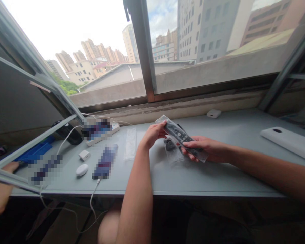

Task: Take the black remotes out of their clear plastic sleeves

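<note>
A black remote control (180, 135) in a clear plastic sleeve is held slantwise above the desk between both my hands. The fingers of my left hand (154, 134) pinch the sleeve near its far upper end. My right hand (205, 148) grips the lower end, thumb on top and fingers beneath. Under the remote, a clear bag (173, 156) with something dark inside lies on the desk, partly covered. Left of my left hand lies a flat clear plastic sleeve (130, 144).
The grey desk (218, 179) runs below a window. To the left are a blurred phone (105, 162) on a cable, a white charger (84, 155), a round white item (82, 170) and a power strip (101, 135). A long white box (289, 142) lies right. Another person's arm (0, 193) shows far left.
</note>
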`<control>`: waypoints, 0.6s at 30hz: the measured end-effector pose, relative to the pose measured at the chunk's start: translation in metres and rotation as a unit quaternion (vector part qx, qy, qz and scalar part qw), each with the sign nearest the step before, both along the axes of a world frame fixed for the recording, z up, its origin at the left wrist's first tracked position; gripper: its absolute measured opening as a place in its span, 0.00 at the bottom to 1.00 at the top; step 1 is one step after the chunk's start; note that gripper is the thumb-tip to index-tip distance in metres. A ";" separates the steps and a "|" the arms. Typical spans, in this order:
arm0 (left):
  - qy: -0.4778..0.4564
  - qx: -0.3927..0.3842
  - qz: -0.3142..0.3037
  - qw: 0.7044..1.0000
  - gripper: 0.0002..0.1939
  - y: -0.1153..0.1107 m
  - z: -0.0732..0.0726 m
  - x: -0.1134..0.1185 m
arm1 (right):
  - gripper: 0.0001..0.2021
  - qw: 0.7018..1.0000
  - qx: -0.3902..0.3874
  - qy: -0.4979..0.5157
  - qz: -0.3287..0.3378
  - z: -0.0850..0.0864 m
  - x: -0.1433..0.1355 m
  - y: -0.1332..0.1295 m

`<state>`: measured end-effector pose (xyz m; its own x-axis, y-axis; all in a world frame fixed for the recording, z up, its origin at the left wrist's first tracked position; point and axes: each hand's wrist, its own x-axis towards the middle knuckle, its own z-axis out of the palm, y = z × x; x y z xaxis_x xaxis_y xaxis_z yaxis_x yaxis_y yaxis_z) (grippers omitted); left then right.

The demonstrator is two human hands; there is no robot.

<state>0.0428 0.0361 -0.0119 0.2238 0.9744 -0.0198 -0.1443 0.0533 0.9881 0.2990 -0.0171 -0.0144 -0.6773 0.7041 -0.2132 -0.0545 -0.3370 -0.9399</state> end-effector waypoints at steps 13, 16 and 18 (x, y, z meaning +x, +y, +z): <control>0.010 0.113 0.040 0.993 0.31 -0.005 0.005 0.003 | 0.18 1.000 0.006 0.003 0.021 -0.006 0.003 0.003; 0.019 0.047 -0.027 0.998 0.34 -0.008 0.007 0.000 | 0.19 1.000 0.002 -0.001 0.017 -0.002 0.003 0.001; 0.035 0.025 -0.055 0.998 0.33 -0.009 0.007 -0.001 | 0.19 1.000 0.000 -0.003 0.018 -0.001 0.003 0.001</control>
<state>0.0422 0.0268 -0.0050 0.3292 0.9442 0.0095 -0.0706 0.0145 0.9974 0.3016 -0.0164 -0.0154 -0.7006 0.6793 -0.2183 -0.0363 -0.3395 -0.9399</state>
